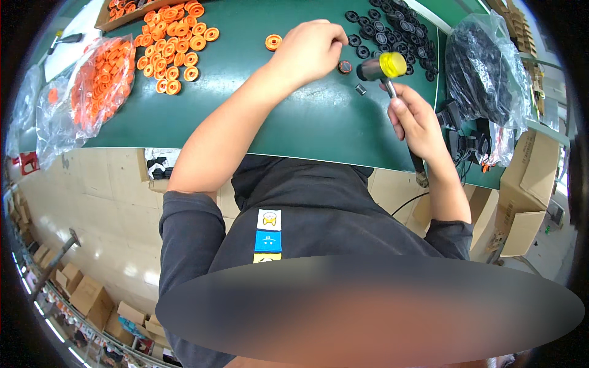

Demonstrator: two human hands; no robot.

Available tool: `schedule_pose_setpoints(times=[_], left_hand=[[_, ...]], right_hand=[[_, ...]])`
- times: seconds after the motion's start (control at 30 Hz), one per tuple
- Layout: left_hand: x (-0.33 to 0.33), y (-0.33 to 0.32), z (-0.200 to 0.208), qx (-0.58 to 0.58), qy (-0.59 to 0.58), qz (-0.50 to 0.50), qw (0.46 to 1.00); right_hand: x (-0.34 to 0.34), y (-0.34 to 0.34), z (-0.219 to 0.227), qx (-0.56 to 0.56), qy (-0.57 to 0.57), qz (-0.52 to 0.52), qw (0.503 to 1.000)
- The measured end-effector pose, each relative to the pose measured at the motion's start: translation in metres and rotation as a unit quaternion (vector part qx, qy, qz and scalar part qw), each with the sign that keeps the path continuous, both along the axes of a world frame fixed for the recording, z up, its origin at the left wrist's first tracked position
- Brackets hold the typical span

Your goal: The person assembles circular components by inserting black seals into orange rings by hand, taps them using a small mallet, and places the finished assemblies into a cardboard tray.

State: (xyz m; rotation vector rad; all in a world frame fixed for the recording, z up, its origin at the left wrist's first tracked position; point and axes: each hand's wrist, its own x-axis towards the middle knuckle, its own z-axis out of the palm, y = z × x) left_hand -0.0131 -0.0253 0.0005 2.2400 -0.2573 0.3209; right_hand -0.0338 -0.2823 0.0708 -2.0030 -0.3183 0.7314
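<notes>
My right hand (416,121) grips the metal shaft of a mallet (393,64) with a yellow face and a dark face, its head held up over the green table (245,122). Farther forward, my left hand (311,50) has its fingers curled down at the edge of a pile of black round wheels (399,34); what they pinch, if anything, is hidden. Between the hands lies a dark round part with an orange rim (345,67). A short metal cylinder (361,89) rests just nearer to me. One orange wheel (273,42) sits left of my left wrist.
Many loose orange wheels (172,46) spread at the back left, beside a cardboard box (113,23) and a clear bag of orange parts (101,86). At the right stand a clear bag of black parts (485,67), black devices with cables (461,138) and an open carton (527,190).
</notes>
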Motion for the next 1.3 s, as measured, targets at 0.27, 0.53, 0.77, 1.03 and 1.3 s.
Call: schedule_pose_setpoints(times=[0.27, 0.53, 0.77, 1.03, 1.3], left_hand=[[0.007, 0.004, -0.001, -0.064, -0.005, 0.049, 0.997], [0.0, 0.011, 0.037, -0.088, 0.028, 0.059, 0.994], [-0.001, 0.014, 0.032, -0.087, -0.007, 0.077, 0.993], [0.003, 0.01, 0.013, -0.019, -0.236, 0.091, 0.967], [0.0, 0.015, 0.038, -0.122, -0.005, 0.073, 0.99]], right_hand=[[0.014, 0.031, -0.007, -0.088, -0.049, 0.051, 0.994], [0.009, 0.03, -0.009, -0.127, -0.16, 0.066, 0.977], [0.014, 0.037, 0.004, -0.092, -0.112, 0.029, 0.989], [0.016, 0.036, -0.002, -0.13, -0.13, 0.052, 0.982], [0.01, 0.033, -0.007, -0.11, -0.137, 0.088, 0.981]])
